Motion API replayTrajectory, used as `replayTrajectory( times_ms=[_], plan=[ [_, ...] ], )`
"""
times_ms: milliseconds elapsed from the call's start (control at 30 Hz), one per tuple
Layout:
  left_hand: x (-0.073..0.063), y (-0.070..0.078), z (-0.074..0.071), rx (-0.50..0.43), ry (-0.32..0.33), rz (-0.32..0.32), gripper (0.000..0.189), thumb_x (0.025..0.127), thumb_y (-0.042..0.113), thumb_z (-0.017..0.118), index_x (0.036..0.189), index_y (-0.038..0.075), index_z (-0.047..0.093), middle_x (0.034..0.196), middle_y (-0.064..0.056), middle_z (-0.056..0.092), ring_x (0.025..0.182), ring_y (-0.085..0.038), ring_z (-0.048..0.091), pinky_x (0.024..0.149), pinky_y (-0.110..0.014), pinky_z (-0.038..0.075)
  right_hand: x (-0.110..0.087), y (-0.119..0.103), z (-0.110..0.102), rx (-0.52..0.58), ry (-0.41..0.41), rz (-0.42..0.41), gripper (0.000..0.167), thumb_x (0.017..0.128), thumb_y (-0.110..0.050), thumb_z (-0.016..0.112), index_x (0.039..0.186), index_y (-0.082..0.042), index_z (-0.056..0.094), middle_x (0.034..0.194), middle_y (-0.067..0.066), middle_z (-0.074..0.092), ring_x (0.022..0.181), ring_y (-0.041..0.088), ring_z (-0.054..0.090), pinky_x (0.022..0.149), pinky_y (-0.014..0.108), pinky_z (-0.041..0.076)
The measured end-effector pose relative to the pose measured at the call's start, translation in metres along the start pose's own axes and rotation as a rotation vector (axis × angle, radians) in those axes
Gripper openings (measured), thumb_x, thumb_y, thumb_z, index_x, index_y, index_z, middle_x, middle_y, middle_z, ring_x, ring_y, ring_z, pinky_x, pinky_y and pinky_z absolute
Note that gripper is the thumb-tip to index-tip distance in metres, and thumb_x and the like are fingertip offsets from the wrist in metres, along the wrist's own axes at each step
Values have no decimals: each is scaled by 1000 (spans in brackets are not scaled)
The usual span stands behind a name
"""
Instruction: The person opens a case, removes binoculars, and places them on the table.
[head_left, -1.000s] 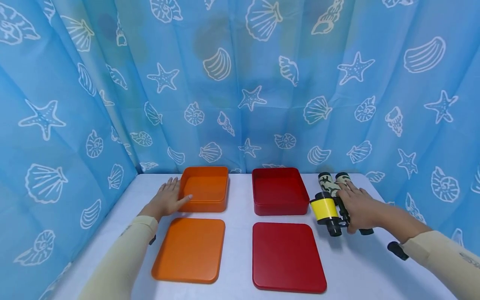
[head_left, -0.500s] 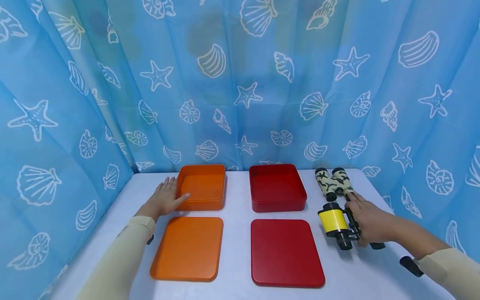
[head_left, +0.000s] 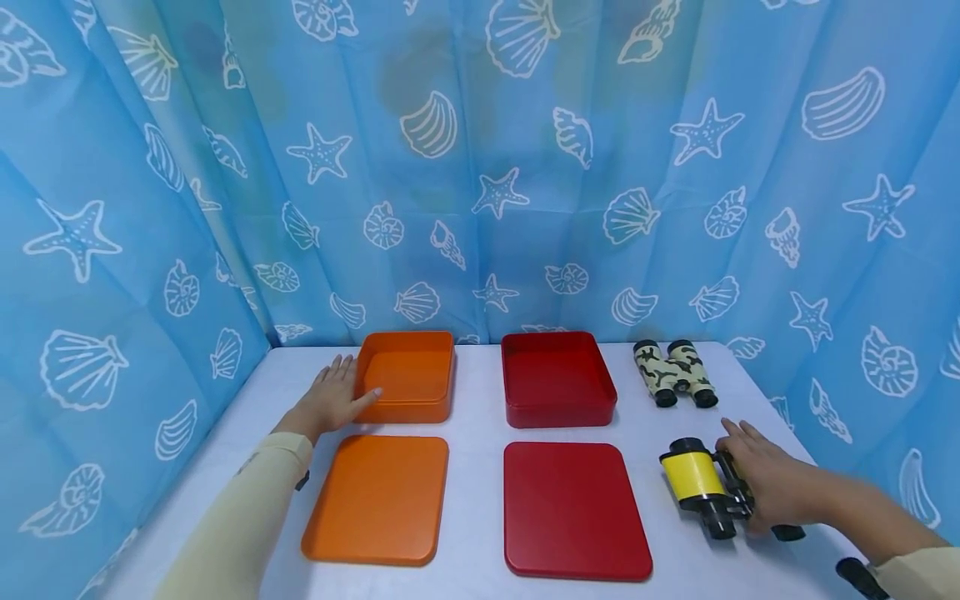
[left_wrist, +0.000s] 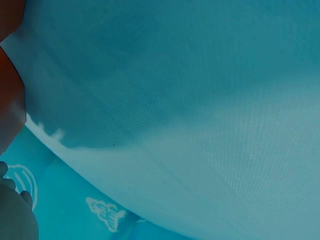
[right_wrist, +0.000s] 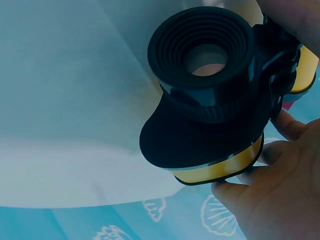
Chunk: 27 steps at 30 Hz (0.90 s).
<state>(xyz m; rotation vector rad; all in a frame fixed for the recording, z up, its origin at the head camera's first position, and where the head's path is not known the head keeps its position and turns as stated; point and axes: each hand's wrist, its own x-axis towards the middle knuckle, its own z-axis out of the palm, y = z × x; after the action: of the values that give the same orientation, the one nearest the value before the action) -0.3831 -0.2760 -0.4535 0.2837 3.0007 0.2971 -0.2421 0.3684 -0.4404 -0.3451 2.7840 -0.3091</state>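
Observation:
My right hand (head_left: 776,483) grips yellow-and-black binoculars (head_left: 692,475) at the right side of the table. In the right wrist view, the fingers (right_wrist: 280,175) curl round the binoculars (right_wrist: 205,135), with one black eyepiece facing the camera. On the other side, my left hand (head_left: 330,402) rests against the left side of an open orange box (head_left: 412,412). Its fingers are straight and the thumb lies over the box's near left corner. Only a bit of that hand (left_wrist: 16,212) shows in the left wrist view. Camouflage binoculars (head_left: 662,375) lie at the back right.
An open red box (head_left: 561,417) stands right of the orange one. Flat in front of the boxes lie an orange lid (head_left: 378,500) and a red lid (head_left: 577,512). A blue shell-print curtain (head_left: 480,250) closes off the table's back and sides.
My right hand has drawn the yellow-and-black binoculars toward me and to the right, away from the camouflage pair, which now shows fully. The left hand stays at the orange box.

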Motion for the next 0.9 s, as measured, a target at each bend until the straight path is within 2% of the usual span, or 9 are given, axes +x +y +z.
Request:
replayTrajectory(
  times_ms=[233,633,800,900],
  plan=[
    [1,-1,-2,-10,7,-2,102,90,72,39,155,1,8,159,-23,10,144,-44,1,113,-61,1,-7,6,7,21,11,-4,112,38,-37,98,129,-3,43,151,36,13,134,60,9,99,75,14],
    [-6,-1,0,-17,-5,-12,103,89,73,39,155,0,8,159,-23,9,144,-45,1,112,-61,1,-12,7,13,21,28,-3,113,38,-40,98,130,-4,42,149,38,16,133,61,12,99,74,15],
    [-5,-1,-3,-3,-18,-5,103,90,73,39,155,1,6,159,-23,7,144,-45,-1,112,-61,0,-13,8,9,-10,23,-12,118,37,-46,96,133,-3,42,148,39,17,132,62,11,98,76,13],
    [-2,-2,-6,13,-3,8,102,90,72,40,155,1,8,159,-23,8,144,-44,-1,113,-61,0,-11,8,2,-29,8,-14,118,39,-50,95,135,-3,45,148,39,19,132,63,10,97,78,11]
  ],
)
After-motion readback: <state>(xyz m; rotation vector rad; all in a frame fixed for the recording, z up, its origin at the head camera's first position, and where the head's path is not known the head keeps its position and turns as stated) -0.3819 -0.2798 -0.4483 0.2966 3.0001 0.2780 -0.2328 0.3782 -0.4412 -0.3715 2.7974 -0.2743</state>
